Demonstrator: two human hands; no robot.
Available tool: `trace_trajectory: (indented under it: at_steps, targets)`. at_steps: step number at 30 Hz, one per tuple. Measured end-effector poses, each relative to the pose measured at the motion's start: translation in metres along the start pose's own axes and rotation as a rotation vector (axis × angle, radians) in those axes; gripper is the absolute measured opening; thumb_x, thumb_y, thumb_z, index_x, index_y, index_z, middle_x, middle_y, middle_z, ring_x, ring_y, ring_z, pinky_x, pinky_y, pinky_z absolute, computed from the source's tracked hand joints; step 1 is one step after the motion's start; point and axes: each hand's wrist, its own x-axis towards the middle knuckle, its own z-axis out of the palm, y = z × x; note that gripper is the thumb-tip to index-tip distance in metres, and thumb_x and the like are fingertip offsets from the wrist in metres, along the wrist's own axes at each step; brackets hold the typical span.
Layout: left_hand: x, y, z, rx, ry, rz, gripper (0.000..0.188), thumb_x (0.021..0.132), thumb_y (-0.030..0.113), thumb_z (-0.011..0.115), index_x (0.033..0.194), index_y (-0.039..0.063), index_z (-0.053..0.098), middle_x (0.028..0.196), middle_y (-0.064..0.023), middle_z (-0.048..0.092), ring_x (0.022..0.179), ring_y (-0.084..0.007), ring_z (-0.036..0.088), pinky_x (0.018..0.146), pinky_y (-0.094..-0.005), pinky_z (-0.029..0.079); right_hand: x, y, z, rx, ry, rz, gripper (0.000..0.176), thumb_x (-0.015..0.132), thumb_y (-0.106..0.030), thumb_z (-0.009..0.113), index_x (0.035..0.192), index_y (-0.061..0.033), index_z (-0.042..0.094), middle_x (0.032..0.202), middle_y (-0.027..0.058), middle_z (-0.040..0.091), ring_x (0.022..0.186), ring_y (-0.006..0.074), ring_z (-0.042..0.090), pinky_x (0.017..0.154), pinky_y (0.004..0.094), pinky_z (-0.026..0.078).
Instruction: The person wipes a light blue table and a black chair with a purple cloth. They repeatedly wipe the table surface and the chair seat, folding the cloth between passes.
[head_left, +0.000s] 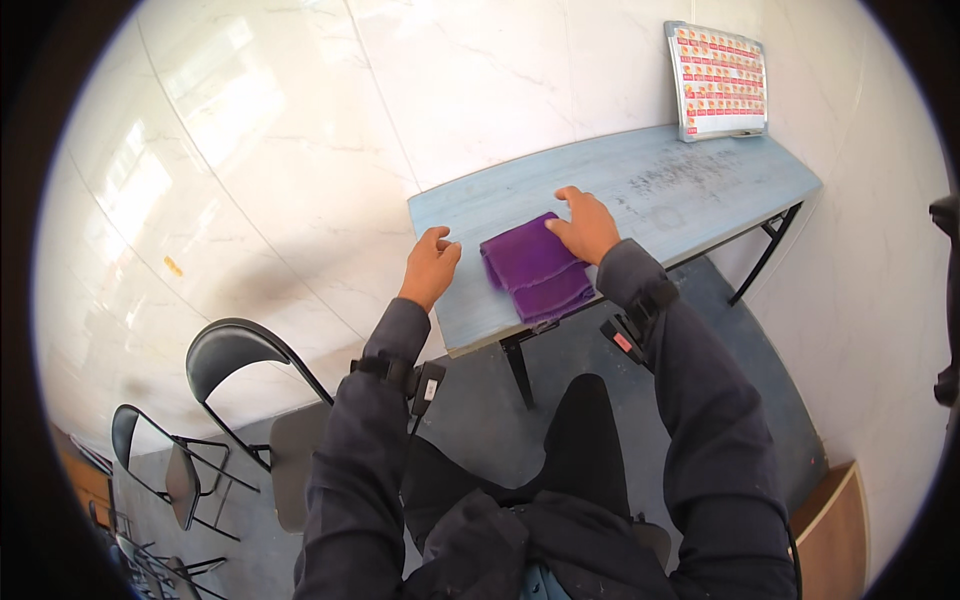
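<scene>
A folded purple cloth (536, 262) lies near the front edge of the light blue table (480, 187), its lower part reaching that edge. My left hand (431, 262) is just left of the cloth, apart from it, with thumb and fingers slightly parted and nothing between them. At the cloth's upper right corner is my right hand (589, 225), its thumb over or against the cloth's edge and its fingers spread above the table; whether the thumb presses on the cloth cannot be told. Both wrists wear strapped black devices over dark sleeves.
A framed board (722, 82) with rows of small pictures stands at the table's far right, against the wall. Dark marks stain the tabletop near it. Black folding chairs (236, 352) stand on the left, and a wooden box or cabinet (832, 525) is at the lower right.
</scene>
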Motion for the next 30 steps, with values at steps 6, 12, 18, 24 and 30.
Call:
trace_trajectory:
  at_steps: [6,12,18,24,30]
  targets:
    - [-0.026,-0.035,0.018,0.320,0.079,0.408,0.045,0.091,0.023,0.066,0.130,0.001,0.058,0.127,-0.0210,0.061,0.115,-0.0377,0.060,0.099,-0.0421,0.048,-0.027,-0.007,0.026,-0.235,-0.157,-0.354,0.057,0.092,-0.033,0.066,0.143,-0.0108,0.050,0.142,0.0242,0.051,0.133,0.0428,0.046,0.108,0.0506,0.040]
    - [-0.045,-0.035,0.039,0.483,0.086,0.502,0.040,0.090,0.023,0.065,0.124,0.002,0.061,0.131,-0.0183,0.060,0.124,-0.0372,0.053,0.107,-0.0467,0.040,-0.029,-0.007,0.042,-0.537,-0.374,-0.289,0.061,0.097,-0.053,0.051,0.150,-0.0247,0.045,0.157,0.0166,0.038,0.146,0.0408,0.030,0.113,0.0656,0.024]
    - [-0.047,-0.037,0.037,0.470,0.088,0.539,0.029,0.089,0.020,0.064,0.112,0.002,0.064,0.128,-0.0175,0.062,0.123,-0.0360,0.054,0.108,-0.0458,0.039,-0.004,0.019,0.042,-0.634,-0.443,-0.210,0.061,0.100,-0.055,0.042,0.154,-0.0264,0.040,0.162,0.0134,0.031,0.149,0.0379,0.027,0.116,0.0647,0.020]
    - [-0.048,-0.036,0.036,0.422,0.131,0.544,0.025,0.088,0.016,0.065,0.109,0.002,0.064,0.123,-0.0173,0.064,0.118,-0.0353,0.056,0.106,-0.0454,0.041,0.038,0.054,0.019,-0.681,-0.511,-0.043,0.064,0.099,-0.057,0.043,0.155,-0.0271,0.036,0.163,0.0140,0.028,0.149,0.0418,0.025,0.114,0.0678,0.023]
    - [-0.050,-0.035,0.035,0.315,0.161,0.496,0.025,0.089,0.014,0.065,0.110,0.002,0.063,0.115,-0.0165,0.065,0.111,-0.0357,0.058,0.105,-0.0463,0.043,0.079,0.096,0.004,-0.769,-0.532,0.101,0.065,0.100,-0.057,0.041,0.156,-0.0255,0.034,0.164,0.0148,0.026,0.147,0.0478,0.028,0.119,0.0576,0.024]
